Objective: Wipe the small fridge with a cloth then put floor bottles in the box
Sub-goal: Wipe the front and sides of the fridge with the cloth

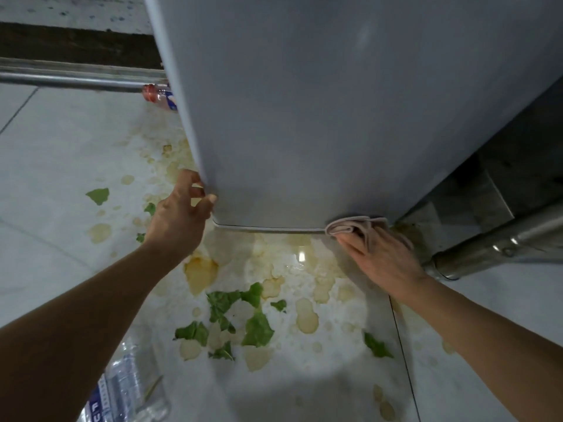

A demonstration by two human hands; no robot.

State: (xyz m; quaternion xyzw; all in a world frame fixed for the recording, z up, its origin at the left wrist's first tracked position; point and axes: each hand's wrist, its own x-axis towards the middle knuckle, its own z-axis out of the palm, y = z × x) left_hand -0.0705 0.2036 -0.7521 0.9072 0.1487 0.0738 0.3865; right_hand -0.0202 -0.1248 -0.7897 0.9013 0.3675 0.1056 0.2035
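The small grey fridge (320, 117) fills the upper middle of the head view, seen from above down its front. My left hand (179, 217) grips its lower left corner, fingers curled round the edge. My right hand (380, 257) presses a folded pinkish-beige cloth (353, 228) against the fridge's lower right corner. A clear plastic water bottle (131, 388) lies on the floor at bottom left, partly hidden by my left forearm. A second bottle with a red cap and blue label (158, 95) lies behind the fridge's left edge, half hidden.
The white tiled floor (54, 153) carries yellowish liquid stains (201, 274) and torn green leaves (256, 327) just below the fridge. A steel table leg and frame (493, 251) stand at the right. A metal rail (76, 77) runs along the left wall.
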